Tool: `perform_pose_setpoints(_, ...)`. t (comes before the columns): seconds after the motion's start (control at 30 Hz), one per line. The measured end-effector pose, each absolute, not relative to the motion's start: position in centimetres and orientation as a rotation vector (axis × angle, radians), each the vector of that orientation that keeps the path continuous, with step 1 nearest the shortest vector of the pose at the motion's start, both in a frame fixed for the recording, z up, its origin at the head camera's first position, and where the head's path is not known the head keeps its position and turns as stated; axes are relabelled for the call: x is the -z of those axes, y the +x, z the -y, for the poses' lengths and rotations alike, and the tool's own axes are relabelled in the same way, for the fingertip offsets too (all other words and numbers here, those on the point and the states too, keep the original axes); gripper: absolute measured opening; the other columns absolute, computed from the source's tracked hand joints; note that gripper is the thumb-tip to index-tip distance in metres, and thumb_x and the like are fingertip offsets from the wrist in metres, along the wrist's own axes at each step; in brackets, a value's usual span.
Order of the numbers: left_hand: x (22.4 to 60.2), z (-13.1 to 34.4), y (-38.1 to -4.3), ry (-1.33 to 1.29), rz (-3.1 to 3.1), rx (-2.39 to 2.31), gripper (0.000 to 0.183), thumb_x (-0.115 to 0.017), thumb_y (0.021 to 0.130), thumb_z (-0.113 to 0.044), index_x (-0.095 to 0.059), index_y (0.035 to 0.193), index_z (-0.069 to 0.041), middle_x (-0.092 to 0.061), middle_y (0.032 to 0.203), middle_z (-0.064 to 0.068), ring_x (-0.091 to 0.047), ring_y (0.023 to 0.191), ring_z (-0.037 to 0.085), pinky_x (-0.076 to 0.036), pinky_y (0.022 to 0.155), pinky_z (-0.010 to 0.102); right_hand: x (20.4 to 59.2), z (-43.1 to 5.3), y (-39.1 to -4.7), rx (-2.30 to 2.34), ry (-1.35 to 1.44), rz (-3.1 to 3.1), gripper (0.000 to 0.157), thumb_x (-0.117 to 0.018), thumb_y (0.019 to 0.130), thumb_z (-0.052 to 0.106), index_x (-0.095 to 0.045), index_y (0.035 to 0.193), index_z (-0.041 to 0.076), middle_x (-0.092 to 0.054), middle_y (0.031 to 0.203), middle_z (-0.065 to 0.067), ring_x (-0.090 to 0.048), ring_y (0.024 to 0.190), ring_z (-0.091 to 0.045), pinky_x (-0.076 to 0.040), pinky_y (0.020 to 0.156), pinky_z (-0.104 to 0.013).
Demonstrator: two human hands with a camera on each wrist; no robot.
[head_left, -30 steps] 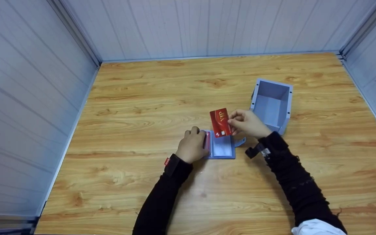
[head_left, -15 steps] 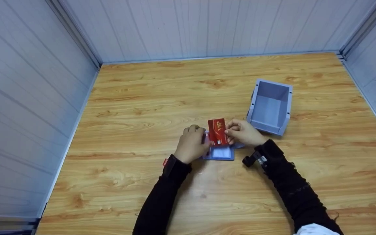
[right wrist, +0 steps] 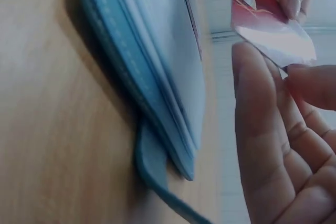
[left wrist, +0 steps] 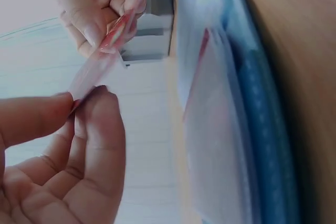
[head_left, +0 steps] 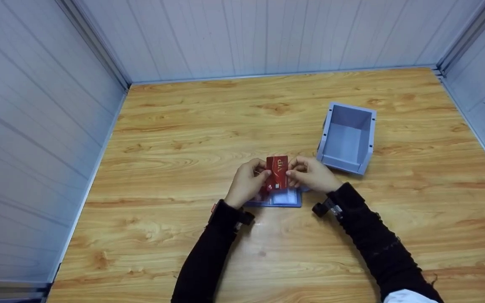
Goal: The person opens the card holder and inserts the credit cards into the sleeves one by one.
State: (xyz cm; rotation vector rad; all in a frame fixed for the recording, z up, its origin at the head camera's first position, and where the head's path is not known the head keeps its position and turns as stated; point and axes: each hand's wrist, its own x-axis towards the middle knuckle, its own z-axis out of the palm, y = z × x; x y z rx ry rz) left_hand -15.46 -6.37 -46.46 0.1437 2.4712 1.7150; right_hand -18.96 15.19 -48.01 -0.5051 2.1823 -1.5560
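Note:
A red card (head_left: 277, 171) with gold VIP lettering and a chip is held up between both hands. My left hand (head_left: 246, 181) pinches its left edge between thumb and fingers; my right hand (head_left: 313, 174) pinches the right edge the same way. Beneath them a blue card holder (head_left: 285, 198) lies spread on the table, partly hidden by the hands and card. Clear plastic sleeves (left wrist: 218, 135) stand up from it in the left wrist view, with a red edge showing in one. Its strap (right wrist: 168, 187) sticks out at the side in the right wrist view.
A grey plastic bin (head_left: 345, 134) stands behind and to the right of my right hand. The wood-grain table (head_left: 183, 126) is bounded by pale panel walls (head_left: 242, 38) at the back and sides.
The right hand has brought the red card left and down, over the card holder. My left hand has come off the holder and taken the card's left edge.

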Motion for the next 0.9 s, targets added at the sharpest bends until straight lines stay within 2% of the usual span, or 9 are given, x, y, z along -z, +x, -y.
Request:
perform_pose_setpoints(0.13,46.2,6.9,-15.5,0.122,-2.442,-1.756,0.009,-0.062,0.091,-0.004,-0.065,0.098,0.001,-0.064,0.087,0.007,-0.059,0.07,0.01,-0.057,0.067,0.029,47.1,-15.0,-17.9,1.338,-0.571,-2.482,0.013,-0.065,0.093,0.015,-0.067,0.096,0.003,-0.07,0.09,-0.01,-0.065,0.076,-0.016,-0.056,0.069,-0.03)
perform_pose_setpoints(0.27,45.9,7.5,-15.5,0.098,-2.456,-1.727,0.01,-0.062,0.091,-0.004,-0.065,0.099,0.002,-0.065,0.087,0.008,-0.059,0.068,0.011,-0.056,0.066,0.027,46.5,-15.0,-16.8,1.003,-0.651,-2.749,0.012,-0.067,0.091,0.021,-0.071,0.093,0.009,-0.071,0.083,-0.003,-0.064,0.074,-0.015,-0.051,0.067,-0.031)
perform_pose_setpoints(0.47,45.9,8.0,-15.6,0.083,-2.469,-1.663,0.011,-0.062,0.091,-0.004,-0.065,0.1,0.001,-0.063,0.086,0.006,-0.057,0.07,0.011,-0.052,0.063,0.023,46.8,-14.9,-16.3,0.697,-0.719,-2.885,0.019,-0.073,0.086,0.024,-0.07,0.095,0.007,-0.07,0.082,-0.006,-0.064,0.074,-0.021,-0.051,0.067,-0.04)
perform_pose_setpoints(0.57,46.1,8.3,-15.8,0.077,-2.454,-1.651,0.012,-0.061,0.091,-0.003,-0.064,0.101,0.001,-0.061,0.085,0.005,-0.057,0.069,0.012,-0.055,0.062,0.026,47.0,-14.9,-16.3,0.626,-0.716,-2.905,0.022,-0.075,0.084,0.025,-0.071,0.096,0.007,-0.068,0.083,-0.006,-0.063,0.075,-0.022,-0.051,0.068,-0.042)
perform_pose_setpoints(0.73,46.4,8.6,-16.0,0.025,-2.37,-1.673,0.021,-0.059,0.091,0.001,-0.06,0.112,0.004,-0.06,0.085,0.007,-0.062,0.066,0.014,-0.06,0.065,0.034,47.2,-14.6,-16.1,0.536,-0.706,-2.939,0.025,-0.076,0.081,0.027,-0.072,0.096,0.008,-0.063,0.082,-0.005,-0.058,0.071,-0.021,-0.048,0.064,-0.041)
perform_pose_setpoints(0.9,46.9,8.7,-16.1,-0.024,-2.384,-1.641,0.033,-0.059,0.09,0.004,-0.054,0.122,0.005,-0.059,0.084,0.007,-0.063,0.065,0.015,-0.06,0.063,0.031,47.3,-14.5,-16.0,0.485,-0.679,-2.945,0.027,-0.077,0.08,0.027,-0.073,0.098,0.007,-0.062,0.083,-0.006,-0.057,0.07,-0.021,-0.048,0.064,-0.041)
